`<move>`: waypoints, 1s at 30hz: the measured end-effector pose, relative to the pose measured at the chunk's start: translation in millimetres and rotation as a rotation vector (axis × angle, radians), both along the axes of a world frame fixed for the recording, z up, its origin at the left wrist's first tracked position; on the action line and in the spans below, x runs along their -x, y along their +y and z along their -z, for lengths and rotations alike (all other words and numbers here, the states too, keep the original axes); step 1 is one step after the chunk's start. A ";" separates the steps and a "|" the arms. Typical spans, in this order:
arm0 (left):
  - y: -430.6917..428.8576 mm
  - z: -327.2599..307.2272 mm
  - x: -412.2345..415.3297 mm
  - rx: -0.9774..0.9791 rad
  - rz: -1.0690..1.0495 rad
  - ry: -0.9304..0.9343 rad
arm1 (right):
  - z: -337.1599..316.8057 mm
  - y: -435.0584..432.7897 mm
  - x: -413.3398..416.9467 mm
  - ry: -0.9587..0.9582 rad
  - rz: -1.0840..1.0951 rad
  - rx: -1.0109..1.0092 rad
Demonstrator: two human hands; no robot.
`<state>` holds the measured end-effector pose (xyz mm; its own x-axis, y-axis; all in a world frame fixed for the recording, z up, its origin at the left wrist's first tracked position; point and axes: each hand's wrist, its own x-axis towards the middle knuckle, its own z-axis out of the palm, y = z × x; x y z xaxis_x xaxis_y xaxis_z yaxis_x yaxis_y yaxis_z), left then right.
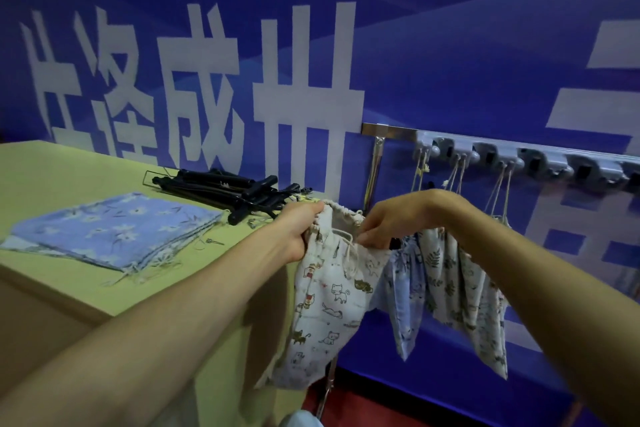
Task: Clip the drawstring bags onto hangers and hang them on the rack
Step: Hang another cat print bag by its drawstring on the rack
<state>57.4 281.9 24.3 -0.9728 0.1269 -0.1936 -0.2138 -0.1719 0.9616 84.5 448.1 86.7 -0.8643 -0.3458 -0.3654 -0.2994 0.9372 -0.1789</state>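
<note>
Now | green table (52, 166): blue bags (110, 229), black hangers (235, 189) | blue wall (450, 62): rack (547, 161)

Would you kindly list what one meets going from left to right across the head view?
blue bags → hangers → left hand → cat-print bag → right hand → leaf-print bag → bare hooks

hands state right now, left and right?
Left hand: grips the cat-print bag at its top edge.
Right hand: pinches the same bag's top edge.
</note>
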 end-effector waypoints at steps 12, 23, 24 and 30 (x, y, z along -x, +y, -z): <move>-86.3 24.1 7.3 0.712 -0.113 0.390 | 12.9 -50.5 27.6 0.021 -0.112 0.346; -160.9 30.7 68.6 0.733 -0.234 0.344 | 43.5 -122.1 144.1 0.440 0.003 0.529; -163.2 30.5 77.5 0.733 -0.252 0.353 | 46.3 -128.6 156.9 0.458 0.015 0.551; -185.2 54.6 121.7 0.635 -0.314 0.300 | 68.8 -171.1 237.5 0.492 0.077 0.630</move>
